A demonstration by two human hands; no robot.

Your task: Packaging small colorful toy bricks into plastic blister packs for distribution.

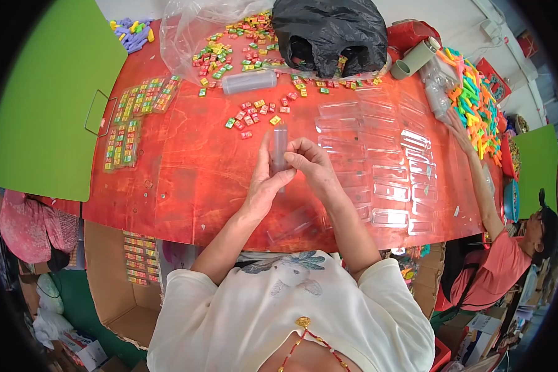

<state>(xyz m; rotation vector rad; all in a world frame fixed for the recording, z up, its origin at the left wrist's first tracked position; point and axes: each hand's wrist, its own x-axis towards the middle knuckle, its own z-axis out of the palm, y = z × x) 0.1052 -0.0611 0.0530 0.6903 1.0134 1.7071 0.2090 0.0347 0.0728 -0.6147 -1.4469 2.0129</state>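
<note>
Between my two hands stands a narrow clear plastic tray [280, 141], held over the red tabletop. My left hand [266, 177] is closed along its left side, thumb across the lower part. Fingers of my right hand [310, 162] pinch it from the right. Just beyond the tray lies a loose cluster of small red, yellow and green wrapped pieces [252, 114]; their kind is too small to make out. To the right, rows of clear plastic trays [390, 191] lie on the table, seemingly without pieces in them.
Filled trays [123, 146] lie at the left near a green panel [56, 93]. A black plastic bag [330, 34], more pieces and a clear cylinder [249, 82] are at the back. A co-worker's arm [487, 186] reaches toward colourful plastic parts [477, 105]. Cardboard box [108, 291] below left.
</note>
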